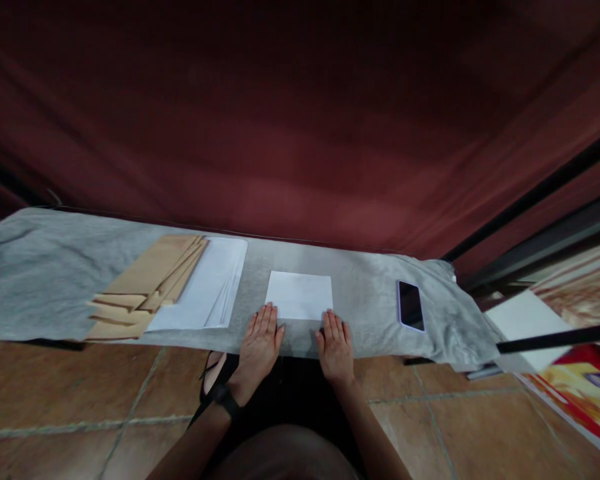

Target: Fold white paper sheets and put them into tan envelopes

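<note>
A white sheet of paper point(300, 293) lies flat on the grey cloth in front of me, smaller than the sheets in the stack to its left. My left hand point(261, 339) rests palm down, its fingertips at the paper's lower left corner. At the lower right corner, my right hand point(336, 343) also lies flat, fingertips touching the edge. Both hands have their fingers stretched out, and neither grips anything. A dark band circles my left wrist.
Brown paper envelopes point(153, 273) overlap a stack of white paper point(213, 287) on the left. A phone with a lilac rim point(411, 305) lies to the right on the grey cloth point(365, 287). Behind the narrow table hangs a dark red curtain point(300, 167). A red and yellow package point(585, 387) is at the lower right.
</note>
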{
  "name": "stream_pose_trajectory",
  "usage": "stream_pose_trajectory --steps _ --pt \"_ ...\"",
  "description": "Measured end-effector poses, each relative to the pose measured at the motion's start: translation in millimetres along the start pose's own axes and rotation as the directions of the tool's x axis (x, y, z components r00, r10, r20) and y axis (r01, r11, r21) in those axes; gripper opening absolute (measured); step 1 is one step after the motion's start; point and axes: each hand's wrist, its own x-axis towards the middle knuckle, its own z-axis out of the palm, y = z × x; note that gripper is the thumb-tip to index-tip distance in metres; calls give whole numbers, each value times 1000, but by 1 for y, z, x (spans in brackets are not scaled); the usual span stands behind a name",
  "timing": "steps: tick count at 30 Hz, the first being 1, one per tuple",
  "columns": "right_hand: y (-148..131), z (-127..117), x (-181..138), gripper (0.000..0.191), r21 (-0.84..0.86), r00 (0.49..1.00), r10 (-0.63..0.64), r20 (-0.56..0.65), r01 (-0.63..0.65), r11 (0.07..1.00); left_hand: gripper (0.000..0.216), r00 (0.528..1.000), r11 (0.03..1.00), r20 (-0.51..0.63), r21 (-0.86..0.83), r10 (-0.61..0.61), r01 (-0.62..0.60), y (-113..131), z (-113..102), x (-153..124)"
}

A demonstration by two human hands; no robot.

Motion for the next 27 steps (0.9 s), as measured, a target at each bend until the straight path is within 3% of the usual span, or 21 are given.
stream_pose_trajectory --steps 4,11,15,27 --pt "0 1 0 56 8 1000 9 -21 -9 1000 56 1000 1000 -17 7 -9 9 5 1 5" --pt "0 3 -1 57 0 1000 2 -27 -2 1000 56 978 976 51 -87 204 -199 42 9 26" --pt "0 2 -1 55 -9 999 -11 -36 10 1000 56 963 964 92 -104 253 -243 56 23 34" --pt "-1 2 -1 55 13 997 -22 -74 23 1000 63 969 985 181 -59 171 -163 42 44 83"
